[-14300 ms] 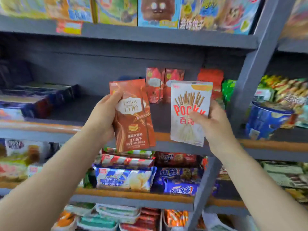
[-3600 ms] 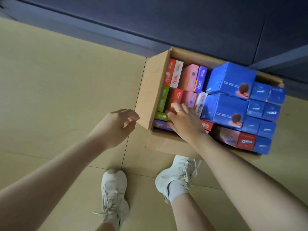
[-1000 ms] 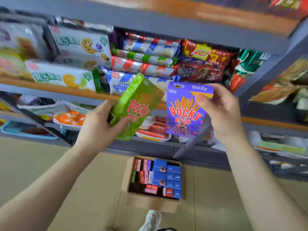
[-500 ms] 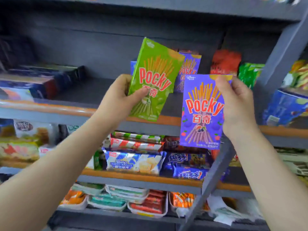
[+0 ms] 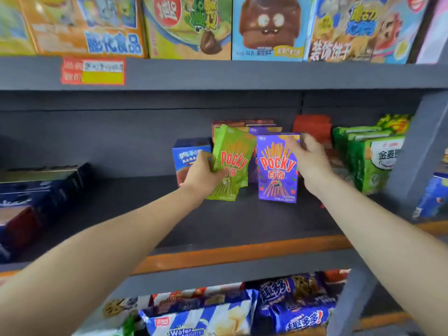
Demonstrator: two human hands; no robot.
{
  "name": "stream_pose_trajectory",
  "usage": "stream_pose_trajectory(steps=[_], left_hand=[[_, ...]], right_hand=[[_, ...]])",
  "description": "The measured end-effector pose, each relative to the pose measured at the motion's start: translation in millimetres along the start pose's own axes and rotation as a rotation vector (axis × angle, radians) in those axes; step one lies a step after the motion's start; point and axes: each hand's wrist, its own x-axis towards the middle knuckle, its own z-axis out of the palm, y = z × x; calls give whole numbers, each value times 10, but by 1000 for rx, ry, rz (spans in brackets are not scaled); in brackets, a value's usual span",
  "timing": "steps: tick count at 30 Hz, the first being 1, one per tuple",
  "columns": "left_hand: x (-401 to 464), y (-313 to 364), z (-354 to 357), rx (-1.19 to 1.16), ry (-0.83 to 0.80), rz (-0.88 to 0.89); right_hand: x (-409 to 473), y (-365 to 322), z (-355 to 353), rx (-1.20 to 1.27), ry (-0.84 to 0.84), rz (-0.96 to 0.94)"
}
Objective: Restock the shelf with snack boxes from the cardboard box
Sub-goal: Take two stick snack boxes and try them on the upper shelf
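Both arms reach deep into the middle shelf. My left hand grips a green Pocky box by its left edge; the box leans to the right, its bottom at the shelf board. My right hand holds the top right corner of a purple Pocky box, which stands upright on the shelf. Behind them stand another purple Pocky box and brown boxes. The cardboard box is out of view.
A blue Oreo box stands left of the green box. Green snack bags and a red pack fill the right. Dark flat boxes lie at the left. Large boxes line the upper shelf; wafer packs lie below.
Both hands have pushed forward from in front of the shelf edge to the back of the middle shelf. The purple box now stands on the board; the green one is lowered beside it.
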Motion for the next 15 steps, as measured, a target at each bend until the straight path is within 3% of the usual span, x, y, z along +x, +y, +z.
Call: stream_pose_trajectory(steps=[3, 6, 10, 15], left_hand=[[92, -63, -68, 577, -59, 128], [183, -110, -164, 833, -95, 102], [226, -170, -125, 888, -199, 127], [277, -174, 32, 893, -119, 182]], right_hand=[[139, 92, 31, -2, 13, 20], [238, 213, -11, -92, -38, 23], [289, 358, -51, -409, -203, 109], [362, 443, 37, -543, -184, 75]])
